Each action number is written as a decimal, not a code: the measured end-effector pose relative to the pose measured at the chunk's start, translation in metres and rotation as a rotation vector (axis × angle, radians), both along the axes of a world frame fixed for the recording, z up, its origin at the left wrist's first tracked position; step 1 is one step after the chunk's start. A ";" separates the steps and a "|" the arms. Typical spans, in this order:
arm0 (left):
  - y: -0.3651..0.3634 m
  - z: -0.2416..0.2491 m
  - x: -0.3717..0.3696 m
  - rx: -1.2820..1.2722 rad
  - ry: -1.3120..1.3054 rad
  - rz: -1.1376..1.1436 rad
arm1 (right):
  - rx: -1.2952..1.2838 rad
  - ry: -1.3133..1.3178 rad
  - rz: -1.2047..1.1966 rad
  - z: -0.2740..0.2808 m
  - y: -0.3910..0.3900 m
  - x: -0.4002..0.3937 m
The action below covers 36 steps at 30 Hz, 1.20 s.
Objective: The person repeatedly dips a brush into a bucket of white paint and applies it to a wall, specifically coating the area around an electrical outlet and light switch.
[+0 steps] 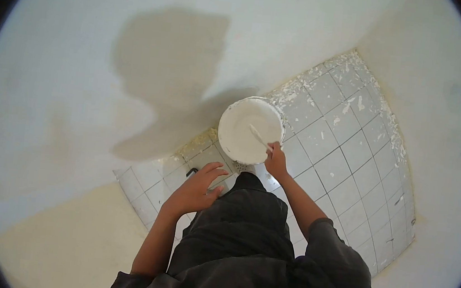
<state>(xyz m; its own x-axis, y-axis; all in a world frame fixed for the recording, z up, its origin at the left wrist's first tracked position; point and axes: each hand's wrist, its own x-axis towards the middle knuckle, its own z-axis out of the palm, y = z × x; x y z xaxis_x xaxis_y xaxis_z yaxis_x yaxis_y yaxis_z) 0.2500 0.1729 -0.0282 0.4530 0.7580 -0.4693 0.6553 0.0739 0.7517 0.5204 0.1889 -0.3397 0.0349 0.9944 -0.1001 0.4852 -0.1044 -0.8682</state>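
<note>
A white bucket (222, 134) stands on the tiles in front of me, holding a pale, creamy substance like paint or filler. My right hand (275, 159), at its near right rim, is closed around a thin, white-coated stirring stick (259, 136). The stick's far end reaches into the bucket, over or in the substance. My left hand (197, 190) hovers by my left knee with fingers apart and nothing in them. Just beyond its wrist, a small black handle-like object (191, 172) lies on the floor, partly hidden by the hand.
Pale square floor tiles (332, 164) are spattered with white flakes, thickest along the wall edges. A white wall (80, 72) rises close behind the bucket, with my shadow on it. Another wall (441, 166) bounds the right, and a yellowish one (75, 234) the lower left.
</note>
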 end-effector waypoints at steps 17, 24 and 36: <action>-0.001 -0.016 0.026 0.007 -0.042 -0.183 | -0.101 -0.120 -0.105 0.031 -0.067 0.028; -0.007 -0.010 0.030 0.006 -0.058 -0.190 | -0.061 -0.066 -0.193 0.044 -0.078 0.010; -0.024 0.006 0.015 0.109 -0.079 -0.281 | -0.402 0.489 -0.448 0.004 -0.075 0.006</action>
<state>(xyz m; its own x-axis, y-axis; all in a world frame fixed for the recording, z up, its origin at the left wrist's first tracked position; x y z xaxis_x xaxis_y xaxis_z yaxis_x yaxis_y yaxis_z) 0.2652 0.1484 -0.0227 0.6838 0.6420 -0.3467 0.5777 -0.1861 0.7948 0.5266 0.1139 -0.3354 0.2842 0.7796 -0.5580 -0.1067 -0.5527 -0.8265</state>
